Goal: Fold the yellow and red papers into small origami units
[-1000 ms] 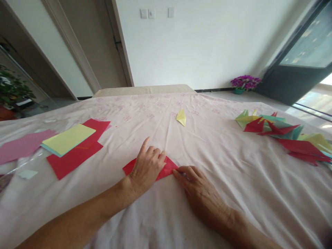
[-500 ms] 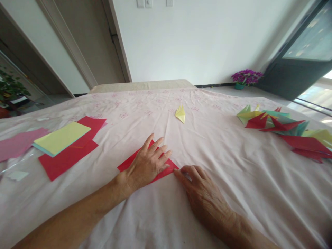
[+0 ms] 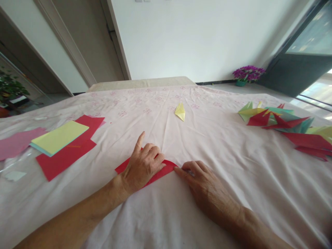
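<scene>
A folded sheet of red paper lies on the cloth in front of me, its far right edge bowed slightly. My left hand covers its middle, the thumb and most fingers curled in on the paper while the outermost finger sticks out. At the right corner, my right hand pinches the paper between thumb and fingertips. The part of the sheet under my left palm is hidden. Farther out on the cloth rests a small folded yellow paper piece.
To the left lie red sheets, a yellow sheet over a blue one, pink paper and a white scrap. Several folded paper cranes sit at right, near folded red paper. The pink tablecloth is wrinkled.
My left hand's spread fingers have curled in on the red paper, leaving the outermost one extended. The paper's far right edge now bows. My right hand keeps its pinch at the corner.
</scene>
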Motion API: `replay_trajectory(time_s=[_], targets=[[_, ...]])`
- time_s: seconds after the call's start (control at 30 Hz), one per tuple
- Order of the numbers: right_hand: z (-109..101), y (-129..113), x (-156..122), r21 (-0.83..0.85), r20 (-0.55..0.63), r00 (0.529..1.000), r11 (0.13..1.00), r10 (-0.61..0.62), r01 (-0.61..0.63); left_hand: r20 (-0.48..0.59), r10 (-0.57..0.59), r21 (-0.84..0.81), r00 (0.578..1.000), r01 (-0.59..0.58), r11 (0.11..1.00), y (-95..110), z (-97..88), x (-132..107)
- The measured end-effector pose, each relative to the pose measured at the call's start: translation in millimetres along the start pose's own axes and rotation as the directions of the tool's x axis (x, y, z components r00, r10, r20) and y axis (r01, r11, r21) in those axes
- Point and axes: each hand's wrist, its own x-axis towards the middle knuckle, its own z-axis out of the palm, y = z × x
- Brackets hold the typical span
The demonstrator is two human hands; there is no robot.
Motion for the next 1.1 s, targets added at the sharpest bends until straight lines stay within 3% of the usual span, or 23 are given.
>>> replay_trajectory(time_s=[0.23, 1.1], targets=[[-1, 3, -3, 0.019, 0.000, 1.000, 1.000, 0.006, -0.006, -0.128, 0.094, -0.017, 0.987, -0.097, 0.995, 3, 1.9, -12], [-1, 1, -2, 0.019, 0.004, 1.000, 1.000, 0.017, -0.017, -0.103, 0.170, 0.011, 0.980, -0.170, 0.985, 8, 0.3, -13]])
